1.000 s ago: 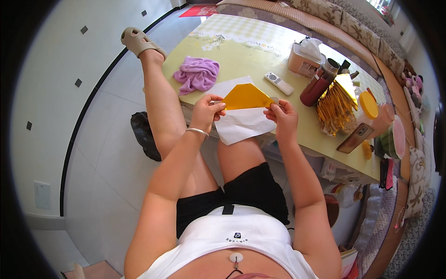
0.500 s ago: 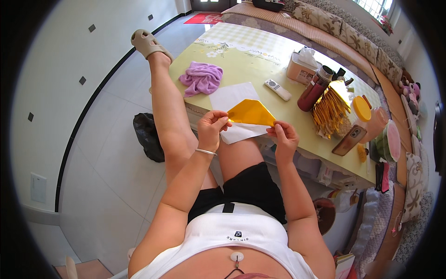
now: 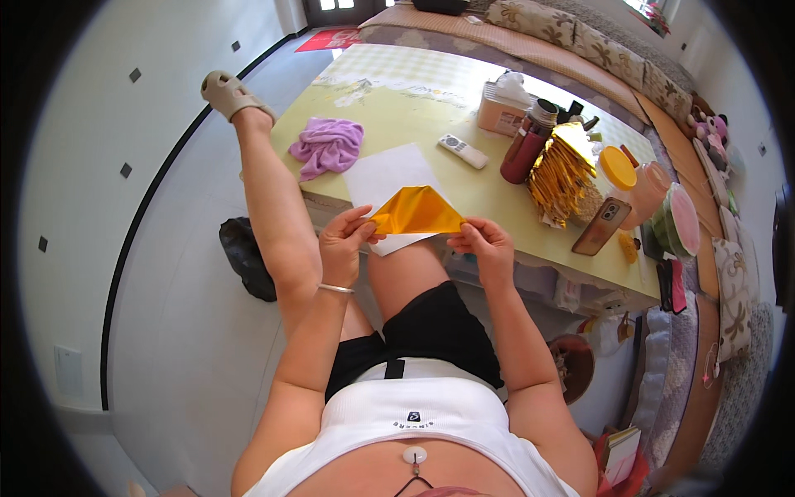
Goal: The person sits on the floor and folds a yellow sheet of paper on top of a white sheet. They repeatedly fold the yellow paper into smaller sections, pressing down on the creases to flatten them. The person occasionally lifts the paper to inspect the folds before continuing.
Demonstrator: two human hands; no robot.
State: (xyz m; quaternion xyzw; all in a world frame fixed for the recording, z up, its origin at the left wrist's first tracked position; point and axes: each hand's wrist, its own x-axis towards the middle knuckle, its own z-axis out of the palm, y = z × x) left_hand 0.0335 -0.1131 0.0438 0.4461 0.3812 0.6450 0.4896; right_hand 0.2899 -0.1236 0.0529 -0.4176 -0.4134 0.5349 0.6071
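A folded sheet of shiny gold foil paper (image 3: 416,212) is stretched between my two hands above the table's near edge. My left hand (image 3: 344,240) pinches its left corner, and my right hand (image 3: 484,246) pinches the right corner. The foil has a long straight lower edge and a peaked top. Beneath it lies a white sheet of paper (image 3: 383,170), partly on the table and partly over the edge above my thigh. Further right on the table stands a thick stack of folded gold paper pieces (image 3: 559,178).
On the yellow-green table (image 3: 397,108) lie a purple cloth (image 3: 327,147) and a white remote control (image 3: 462,151). A tissue box (image 3: 500,110), a dark red thermos (image 3: 528,142), a yellow-lidded jar (image 3: 617,170) and a phone (image 3: 601,226) stand to the right. A black plastic bag (image 3: 248,258) sits on the floor.
The view has shifted, so the table appears further left. My hands still hold the gold foil by both corners; its top edge now looks more peaked and its surface more bowed.
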